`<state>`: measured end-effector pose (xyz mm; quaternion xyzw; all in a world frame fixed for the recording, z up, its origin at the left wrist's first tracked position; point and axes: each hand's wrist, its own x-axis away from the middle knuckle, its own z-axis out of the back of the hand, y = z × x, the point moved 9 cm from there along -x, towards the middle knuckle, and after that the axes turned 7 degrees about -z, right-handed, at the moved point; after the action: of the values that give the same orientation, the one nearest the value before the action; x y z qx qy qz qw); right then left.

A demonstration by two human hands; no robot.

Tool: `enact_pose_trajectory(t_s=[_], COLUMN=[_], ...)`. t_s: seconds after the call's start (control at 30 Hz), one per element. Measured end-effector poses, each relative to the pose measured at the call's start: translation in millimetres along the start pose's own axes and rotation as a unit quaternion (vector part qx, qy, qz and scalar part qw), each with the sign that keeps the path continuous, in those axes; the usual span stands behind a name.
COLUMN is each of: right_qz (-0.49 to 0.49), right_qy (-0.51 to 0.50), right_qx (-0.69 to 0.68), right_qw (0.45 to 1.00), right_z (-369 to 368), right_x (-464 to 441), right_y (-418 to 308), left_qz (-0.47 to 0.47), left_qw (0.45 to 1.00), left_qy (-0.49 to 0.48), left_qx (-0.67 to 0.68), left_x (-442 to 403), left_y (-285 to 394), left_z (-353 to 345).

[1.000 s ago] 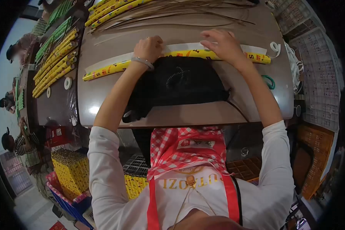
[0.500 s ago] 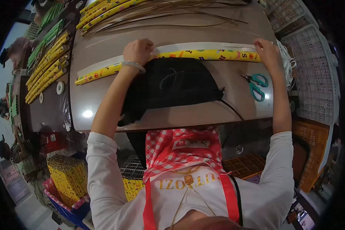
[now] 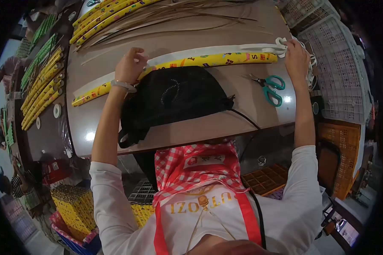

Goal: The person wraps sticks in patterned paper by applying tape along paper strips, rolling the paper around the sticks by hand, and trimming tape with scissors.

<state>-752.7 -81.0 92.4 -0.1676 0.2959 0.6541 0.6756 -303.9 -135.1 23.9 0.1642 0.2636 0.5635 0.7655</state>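
Head view: right hand (image 3: 297, 60), pinch unclear, has moved past the yellow roll (image 3: 217, 60) on the table (image 3: 191, 39) to white tape (image 3: 266, 46); left hand (image 3: 130, 66) curls loosely. Near left, a blue bin (image 3: 90, 243) holds yellow pieces (image 3: 72, 208).

On the table (image 3: 191, 128), at right, scissors (image 3: 264, 81) lie before the roll (image 3: 187, 63).

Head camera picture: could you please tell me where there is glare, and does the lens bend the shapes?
Head view: bright glare on the table, one patch near its front left corner, another beside the scissors; head view: wide-lens distortion, the white crates at right bowing towards dark, rounded borders; head view, centre: the yellow tube looks fairly sharp.
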Motion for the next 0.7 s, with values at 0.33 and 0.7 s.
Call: enact_pose_trajectory(t_s=[0.33, 0.7], right_qz=[0.146, 0.167], right_qy=[-0.189, -0.404], right_qx=[-0.312, -0.310], right_qw=[0.920, 0.844], right_z=[15.7, -30.0], right_x=[7.8, 10.0], right_y=[-129.2, -163.4], left_qz=[0.065, -0.059], left_qw=[0.964, 0.973], left_qy=[0.114, -0.137], left_qx=[0.231, -0.175], left_x=[14.5, 75.4], left_y=[-27.6, -62.8], left_z=[46.2, 72.1])
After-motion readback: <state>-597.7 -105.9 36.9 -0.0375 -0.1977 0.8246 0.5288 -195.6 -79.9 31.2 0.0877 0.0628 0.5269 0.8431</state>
